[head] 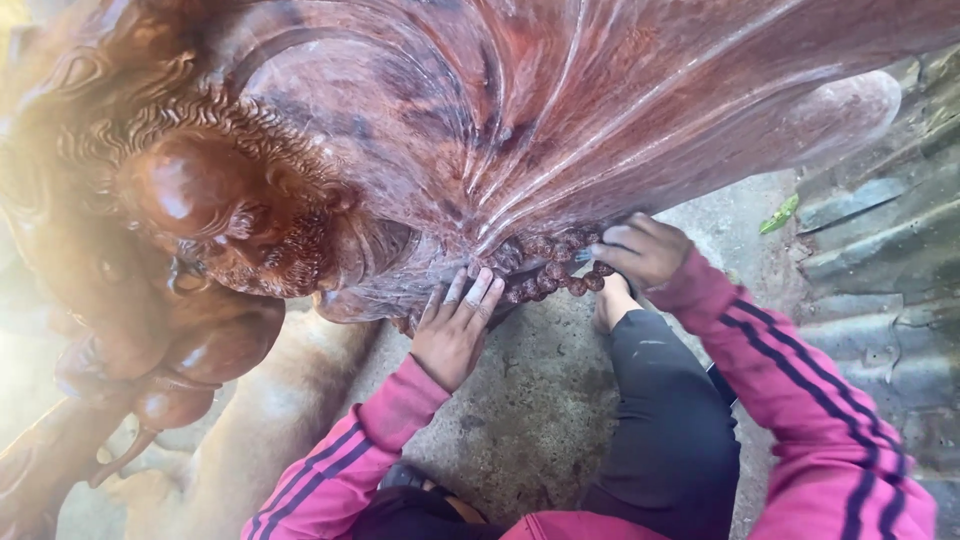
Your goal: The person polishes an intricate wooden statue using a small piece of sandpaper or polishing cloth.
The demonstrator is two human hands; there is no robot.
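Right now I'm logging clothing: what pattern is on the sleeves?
Pink sleeves with dark lengthwise stripes; head view.

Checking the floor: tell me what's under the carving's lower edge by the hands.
Under the carving lies bare concrete. The left hand and right hand cover part of the edge and beads.

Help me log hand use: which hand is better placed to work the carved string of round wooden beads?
Right hand: its fingertips rest on the reddish carved beads, while the left hand lies flat beside them.

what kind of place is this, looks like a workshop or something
Probably an outdoor wood-carving yard: a large glossy red-brown carved wooden statue stands on rough concrete ground, beside corrugated sheeting, with both hands working its carved beads.
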